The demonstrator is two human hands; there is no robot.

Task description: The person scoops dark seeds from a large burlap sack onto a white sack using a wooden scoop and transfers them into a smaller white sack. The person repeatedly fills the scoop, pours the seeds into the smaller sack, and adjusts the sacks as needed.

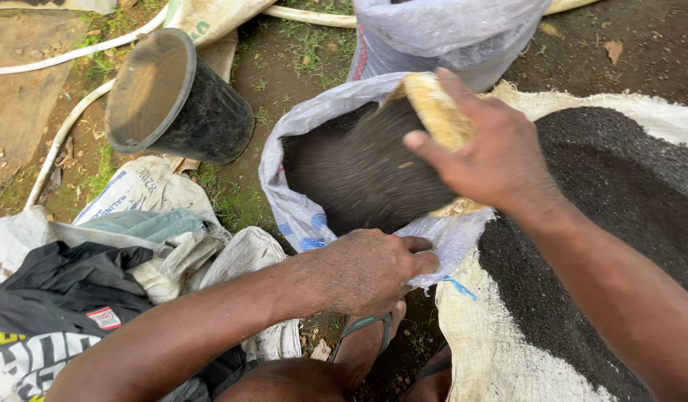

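My right hand (pixel 497 149) grips a yellowish scoop-like container (pixel 435 112), tipped over the mouth of a white woven sack (pixel 303 216). Dark fine grains (pixel 366 175) stream from it into the sack, blurred in motion. My left hand (pixel 374 269) pinches the near rim of the sack and holds it open. To the right, a heap of the same black grains (pixel 604 201) lies spread on a pale woven sheet (pixel 482 350).
A black bucket (pixel 176 100) lies on its side at the upper left. White hoses (pixel 68 123) run over the soil and grass. Crumpled sacks and dark cloth (pixel 68 298) pile at the left. Another filled white sack (pixel 448 33) stands behind. My sandalled foot (pixel 366 335) is below.
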